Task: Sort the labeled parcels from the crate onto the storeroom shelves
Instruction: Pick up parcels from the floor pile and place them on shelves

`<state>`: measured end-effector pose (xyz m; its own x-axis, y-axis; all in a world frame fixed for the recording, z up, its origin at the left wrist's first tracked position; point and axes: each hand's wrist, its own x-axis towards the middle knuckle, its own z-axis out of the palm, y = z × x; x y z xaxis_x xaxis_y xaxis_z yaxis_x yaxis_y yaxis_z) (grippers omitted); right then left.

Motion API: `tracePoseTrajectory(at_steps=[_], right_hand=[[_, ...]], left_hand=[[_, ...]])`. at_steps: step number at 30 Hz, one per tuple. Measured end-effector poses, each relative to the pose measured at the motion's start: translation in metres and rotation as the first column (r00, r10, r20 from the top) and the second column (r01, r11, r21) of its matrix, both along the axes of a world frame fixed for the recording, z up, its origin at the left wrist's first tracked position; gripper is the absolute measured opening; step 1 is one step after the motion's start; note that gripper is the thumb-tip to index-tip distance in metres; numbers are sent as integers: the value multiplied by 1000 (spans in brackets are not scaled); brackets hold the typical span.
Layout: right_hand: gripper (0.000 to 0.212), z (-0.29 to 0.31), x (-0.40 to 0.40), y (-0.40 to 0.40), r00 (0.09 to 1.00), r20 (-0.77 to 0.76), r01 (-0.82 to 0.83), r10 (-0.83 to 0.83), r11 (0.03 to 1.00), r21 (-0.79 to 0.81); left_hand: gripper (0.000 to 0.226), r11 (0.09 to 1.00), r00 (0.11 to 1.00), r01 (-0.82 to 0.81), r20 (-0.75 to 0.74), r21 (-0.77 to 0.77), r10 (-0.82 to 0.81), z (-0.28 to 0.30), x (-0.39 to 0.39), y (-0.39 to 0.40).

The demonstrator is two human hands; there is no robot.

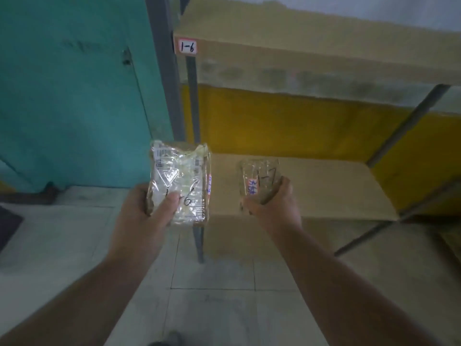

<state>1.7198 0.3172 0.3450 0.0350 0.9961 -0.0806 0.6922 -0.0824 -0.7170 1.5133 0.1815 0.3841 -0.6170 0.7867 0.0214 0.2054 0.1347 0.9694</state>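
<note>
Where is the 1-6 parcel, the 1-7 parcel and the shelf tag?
1-6 parcel (178, 182), head view, on its taped front.
1-7 parcel (262, 177), head view, on its written number.
Shelf tag (188, 46), head view, on its middle.

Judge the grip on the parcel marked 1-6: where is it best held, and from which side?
The 1-6 parcel is flat and slippery with tape, so grip its lower end from below: thumb across the face, fingers behind, as the left hand does. That probably leaves the marking readable.

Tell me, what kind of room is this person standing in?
Most likely a storeroom or small parcel depot. Metal-framed shelves lined with cardboard carry a handwritten "1-6" tag, and each hand holds a taped parcel, one marked "1-6", the other marked "1-7".
</note>
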Motion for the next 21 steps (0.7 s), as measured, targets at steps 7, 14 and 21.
tracePoseTrajectory(at_steps=[7, 14, 21], right_hand=[[94, -53, -41, 43, 998, 8, -55, 55, 996, -72], [92, -104, -81, 98, 993, 60, -87, 101, 975, -206], [101, -150, -104, 135, 980, 127, -122, 156, 963, -240]], left_hand=[[45, 995, 995, -84, -53, -56, 81, -14, -18, 2], [50, 972, 984, -176, -18, -157, 176, -41, -11, 17], [40, 917, 941, -331, -4, -221, 339, -71, 8, 28]])
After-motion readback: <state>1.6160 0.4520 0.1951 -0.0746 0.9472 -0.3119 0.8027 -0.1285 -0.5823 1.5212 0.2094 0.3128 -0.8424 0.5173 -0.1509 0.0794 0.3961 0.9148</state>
